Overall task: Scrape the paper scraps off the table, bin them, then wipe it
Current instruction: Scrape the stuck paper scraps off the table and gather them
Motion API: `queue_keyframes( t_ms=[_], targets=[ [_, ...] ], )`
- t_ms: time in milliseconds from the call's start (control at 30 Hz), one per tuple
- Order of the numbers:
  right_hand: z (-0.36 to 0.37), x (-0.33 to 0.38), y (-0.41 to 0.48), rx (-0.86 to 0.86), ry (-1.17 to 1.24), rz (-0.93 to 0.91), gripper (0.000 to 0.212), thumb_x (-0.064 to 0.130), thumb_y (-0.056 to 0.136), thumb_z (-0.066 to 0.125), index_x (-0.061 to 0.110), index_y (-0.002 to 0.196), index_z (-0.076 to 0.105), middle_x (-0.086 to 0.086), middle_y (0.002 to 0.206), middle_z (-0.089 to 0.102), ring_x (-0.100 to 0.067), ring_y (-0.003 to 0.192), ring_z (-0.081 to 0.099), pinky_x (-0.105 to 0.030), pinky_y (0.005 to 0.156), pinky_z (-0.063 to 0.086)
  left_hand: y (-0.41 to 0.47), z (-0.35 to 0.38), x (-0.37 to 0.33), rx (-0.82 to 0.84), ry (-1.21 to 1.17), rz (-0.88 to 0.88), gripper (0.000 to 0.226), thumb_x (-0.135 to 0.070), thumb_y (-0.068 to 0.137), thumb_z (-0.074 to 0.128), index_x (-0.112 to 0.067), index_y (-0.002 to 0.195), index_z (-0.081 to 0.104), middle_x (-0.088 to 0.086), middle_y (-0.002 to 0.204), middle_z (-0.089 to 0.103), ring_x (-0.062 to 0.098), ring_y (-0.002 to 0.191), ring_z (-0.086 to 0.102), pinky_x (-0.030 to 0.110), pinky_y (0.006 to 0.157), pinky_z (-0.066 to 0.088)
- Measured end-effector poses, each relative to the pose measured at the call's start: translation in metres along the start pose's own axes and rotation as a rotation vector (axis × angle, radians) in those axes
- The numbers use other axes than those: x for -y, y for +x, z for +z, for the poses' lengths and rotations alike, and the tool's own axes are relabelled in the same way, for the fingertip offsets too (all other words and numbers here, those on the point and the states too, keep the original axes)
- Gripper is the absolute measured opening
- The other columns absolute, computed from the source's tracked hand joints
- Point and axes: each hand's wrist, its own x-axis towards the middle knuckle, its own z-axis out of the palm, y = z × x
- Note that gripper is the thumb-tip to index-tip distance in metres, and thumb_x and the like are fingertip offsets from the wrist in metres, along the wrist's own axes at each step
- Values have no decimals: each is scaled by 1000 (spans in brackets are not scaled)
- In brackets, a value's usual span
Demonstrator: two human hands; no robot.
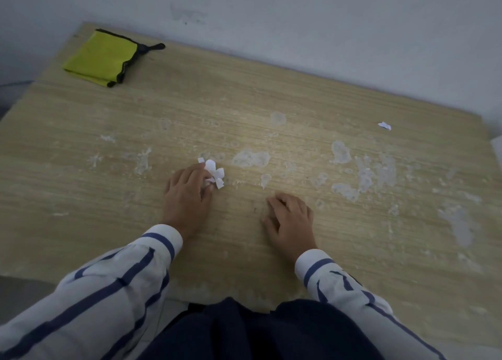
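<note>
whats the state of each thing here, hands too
table: streaked with whitish residue
left hand: pinches a bunch of paper scraps
right hand: fingers curled, tips on the table, nothing visibly held
loose scrap: lying alone, far right
yellow cloth: folded, untouched, far left corner

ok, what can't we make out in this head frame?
Head view only:
Bin: outside the frame.
Right hand: curled fingers hide whether it pinches anything.
Paper scraps in the left hand: count hidden by fingers.
White object: cut off by the right edge.
</note>
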Motion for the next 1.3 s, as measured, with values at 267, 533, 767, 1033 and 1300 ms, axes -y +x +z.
queue_keyframes(
  t_ms=[267, 533, 767, 1033, 1300],
  targets=[
    [-1, -4, 1, -69, 21, 131, 55, 59, 82, 51, 19, 121, 52, -3, 131, 46, -24, 123, 35, -41, 103, 24, -21, 11, -15, 126, 205, 224, 46, -40, 83, 43, -18, 121, 54, 7, 145, 40, 29, 138, 26, 51, 112, 16],
    [-5, -5, 23, -139, -62, 124, 41, 50, 84, 54, 12, 100, 61, -9, 110, 56, -29, 102, 47, -41, 87, 36, -27, 28, -28, 218, 367, 326, 48, -45, 88, 33, -22, 126, 51, 3, 150, 33, 24, 142, 12, 47, 111, -7],
    [-4, -14, 12, -72, -56, 24, 45, 53, 83, 48, 15, 107, 59, -6, 116, 55, -29, 107, 46, -43, 91, 36, -27, 30, -28, 207, 400, 360, 43, -42, 88, 37, -23, 121, 57, 4, 146, 40, 27, 140, 23, 48, 112, -4],
    [-3, -14, 11, -64, -121, -17, 54, 62, 82, 38, 18, 106, 59, -4, 115, 57, -28, 106, 47, -43, 89, 38, -26, 31, -28, 210, 406, 387, 39, -42, 91, 39, -28, 123, 57, 3, 144, 42, 26, 139, 26, 51, 112, 4],
    [-5, -10, 20, -146, -278, -115, 38, 42, 86, 34, 18, 78, 63, 0, 83, 65, -24, 74, 58, -34, 66, 46, -26, 31, -31, 187, 391, 431, 36, -40, 90, 38, -30, 115, 61, 6, 138, 49, 29, 133, 37, 53, 110, 12]
  ],
)
